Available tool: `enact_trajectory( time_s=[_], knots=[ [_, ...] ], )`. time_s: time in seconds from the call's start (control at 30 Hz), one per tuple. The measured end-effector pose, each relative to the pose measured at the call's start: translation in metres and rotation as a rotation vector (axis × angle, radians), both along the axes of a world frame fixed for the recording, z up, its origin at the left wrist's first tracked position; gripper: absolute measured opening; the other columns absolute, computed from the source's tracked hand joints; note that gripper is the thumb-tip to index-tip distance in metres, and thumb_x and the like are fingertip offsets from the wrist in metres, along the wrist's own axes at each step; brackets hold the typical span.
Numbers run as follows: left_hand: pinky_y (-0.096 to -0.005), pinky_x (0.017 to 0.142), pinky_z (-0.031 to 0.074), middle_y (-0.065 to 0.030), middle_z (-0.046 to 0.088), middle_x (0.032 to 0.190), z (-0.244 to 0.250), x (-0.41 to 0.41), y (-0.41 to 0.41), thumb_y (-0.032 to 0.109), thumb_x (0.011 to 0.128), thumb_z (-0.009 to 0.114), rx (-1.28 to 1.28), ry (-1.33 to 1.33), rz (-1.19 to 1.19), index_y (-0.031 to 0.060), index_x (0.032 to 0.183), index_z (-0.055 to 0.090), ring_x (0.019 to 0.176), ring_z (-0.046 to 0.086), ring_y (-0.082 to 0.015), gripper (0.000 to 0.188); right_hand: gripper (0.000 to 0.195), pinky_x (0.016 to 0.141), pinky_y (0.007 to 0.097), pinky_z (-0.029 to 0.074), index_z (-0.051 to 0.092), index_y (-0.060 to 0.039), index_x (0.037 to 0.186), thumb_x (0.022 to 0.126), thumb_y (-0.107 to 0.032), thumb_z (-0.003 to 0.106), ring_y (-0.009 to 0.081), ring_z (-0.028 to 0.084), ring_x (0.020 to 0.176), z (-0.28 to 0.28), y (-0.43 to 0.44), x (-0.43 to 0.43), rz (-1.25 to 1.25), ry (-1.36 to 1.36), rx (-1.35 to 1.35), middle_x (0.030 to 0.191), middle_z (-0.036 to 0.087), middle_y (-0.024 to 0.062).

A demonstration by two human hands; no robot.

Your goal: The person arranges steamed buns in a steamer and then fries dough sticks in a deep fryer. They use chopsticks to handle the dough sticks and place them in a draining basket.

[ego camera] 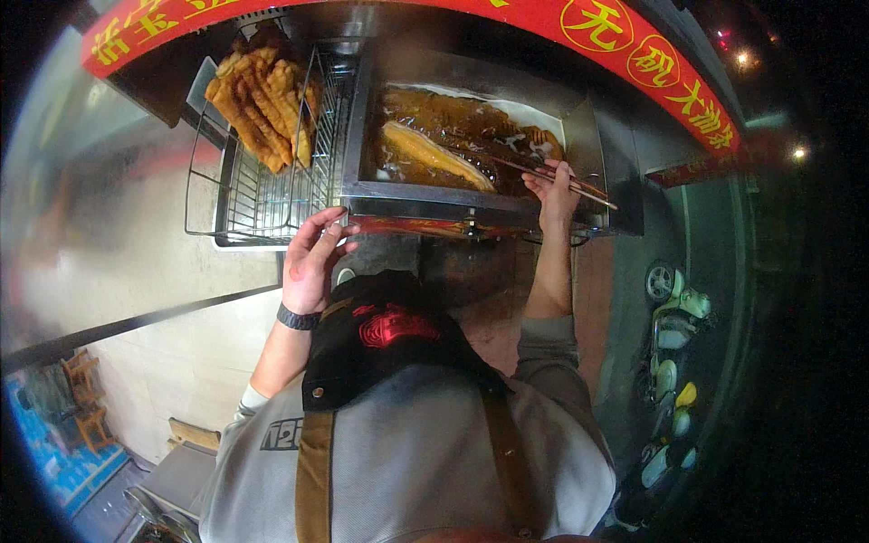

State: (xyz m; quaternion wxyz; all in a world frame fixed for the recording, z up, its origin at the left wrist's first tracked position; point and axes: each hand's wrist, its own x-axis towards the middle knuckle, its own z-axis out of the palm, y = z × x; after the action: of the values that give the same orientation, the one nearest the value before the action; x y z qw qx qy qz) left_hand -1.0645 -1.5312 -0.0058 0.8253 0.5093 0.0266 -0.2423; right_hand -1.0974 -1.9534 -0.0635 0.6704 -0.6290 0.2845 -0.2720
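Observation:
My right hand [555,194] grips a pair of long cooking chopsticks [521,167] at the right front of the fryer. Their far ends reach into the brown oil [441,112], close to one long golden dough stick [438,156] floating at a slant. Whether the tips touch it, I cannot tell. My left hand [319,248] has its fingers apart and holds nothing. It is by the front right corner of a wire basket [261,217], near the fryer's left front corner. Several browned fried dough sticks [258,108] stand in a bunch at the back of that basket.
The fryer's metal rim [421,193] runs between me and the oil. A metal tray [227,197] lies under the basket. Above the fryer hangs a red banner [652,58] with yellow writing. Parked scooters [669,373] are off to the right, a chair [183,468] behind at left.

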Motion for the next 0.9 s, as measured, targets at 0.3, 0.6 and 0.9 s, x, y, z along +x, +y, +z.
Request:
enact_trajectory(
  time_s=[0.3, 0.6, 0.9],
  knots=[
    [-0.0308, 0.086, 0.054, -0.0105, 0.059, 0.124, 0.001, -0.009, -0.002, 0.009, 0.097, 0.058, -0.003, 0.012, 0.113, 0.0002, 0.128, 0.055, 0.107, 0.063, -0.0212, 0.032, 0.043, 0.061, 0.0373, 0.056, 0.067, 0.0024, 0.106, 0.104, -0.037, 0.049, 0.0230, 0.067, 0.067, 0.017, -0.006, 0.046, 0.108, -0.043, 0.029, 0.083, 0.062, 0.0111],
    [-0.0355, 0.091, 0.050, -0.0109, 0.056, 0.130, -0.006, -0.037, -0.009, 0.012, 0.099, 0.055, 0.008, -0.014, 0.236, 0.0001, 0.130, 0.053, 0.111, 0.060, -0.0227, 0.033, 0.050, 0.055, 0.0324, 0.055, 0.063, 0.0021, 0.109, 0.107, -0.040, 0.037, 0.0214, 0.066, 0.065, -0.013, -0.065, 0.123, 0.160, 0.257, 0.148, 0.086, 0.063, 0.0143],
    [-0.0389, 0.095, 0.048, -0.0107, 0.055, 0.133, 0.000, -0.078, -0.023, 0.015, 0.100, 0.052, 0.148, 0.004, 0.352, 0.0004, 0.132, 0.052, 0.114, 0.058, -0.0226, 0.035, 0.053, 0.061, 0.0368, 0.064, 0.055, 0.0098, 0.107, 0.107, -0.038, 0.033, 0.0367, 0.072, 0.075, -0.030, -0.044, 0.158, 0.264, 0.211, 0.207, 0.096, 0.062, 0.0284]
  ],
)
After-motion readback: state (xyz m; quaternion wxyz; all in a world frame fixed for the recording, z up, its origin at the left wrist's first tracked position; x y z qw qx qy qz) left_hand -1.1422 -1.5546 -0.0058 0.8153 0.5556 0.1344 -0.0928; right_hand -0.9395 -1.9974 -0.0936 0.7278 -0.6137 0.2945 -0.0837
